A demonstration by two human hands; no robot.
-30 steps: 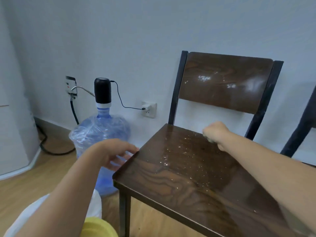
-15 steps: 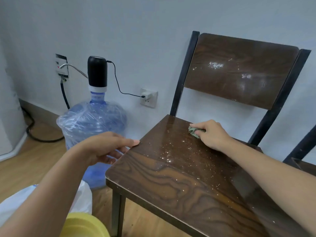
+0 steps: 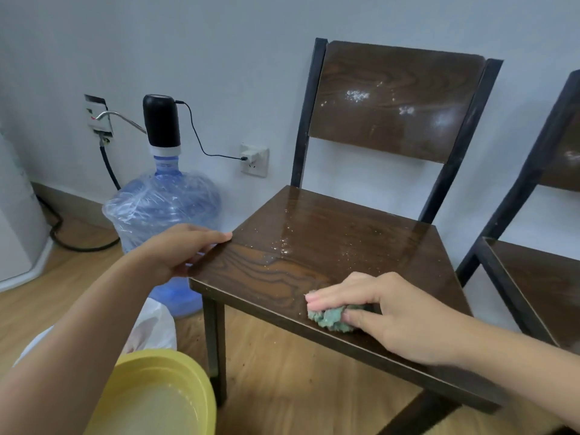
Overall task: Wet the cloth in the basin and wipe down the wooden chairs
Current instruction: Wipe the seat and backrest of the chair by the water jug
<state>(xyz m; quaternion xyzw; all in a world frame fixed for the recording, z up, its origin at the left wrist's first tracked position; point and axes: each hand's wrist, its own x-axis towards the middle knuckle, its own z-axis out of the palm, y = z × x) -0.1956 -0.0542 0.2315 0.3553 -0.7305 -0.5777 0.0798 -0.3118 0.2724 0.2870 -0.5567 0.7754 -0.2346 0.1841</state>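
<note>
A dark wooden chair (image 3: 345,233) with a black frame stands against the wall; white specks dot its seat and backrest. My right hand (image 3: 386,312) presses a bunched green cloth (image 3: 331,318) onto the seat near its front edge. My left hand (image 3: 182,246) grips the seat's left edge, thumb on top. A yellow basin (image 3: 175,365) holding water sits on the floor at the lower left, partly behind my left arm. A second wooden chair (image 3: 539,268) shows at the right edge.
A blue water jug (image 3: 163,202) with a black pump stands left of the chair, its cable running to a wall socket (image 3: 255,160). A white plastic bag (image 3: 153,328) lies beside the basin. A black cable (image 3: 78,243) trails on the wooden floor.
My right hand has dragged the cloth from the back of the seat forward to its front edge. The left hand stays on the seat's left edge. The view has tilted down.
</note>
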